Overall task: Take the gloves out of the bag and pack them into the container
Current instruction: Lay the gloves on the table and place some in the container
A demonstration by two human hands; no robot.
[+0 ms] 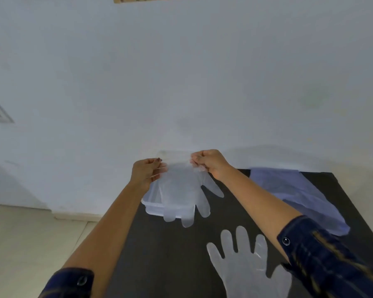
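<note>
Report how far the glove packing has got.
Done: gloves are out of the bag, which lies flat on the table. In hand: left hand and right hand pinch one glove by its cuff over the container. Left: lowering it in, then packing the second glove lying on the table.

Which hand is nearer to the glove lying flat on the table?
The right hand, though only slightly. Both it and the left hand are well beyond the flat glove, pinching another glove above the container.
</note>
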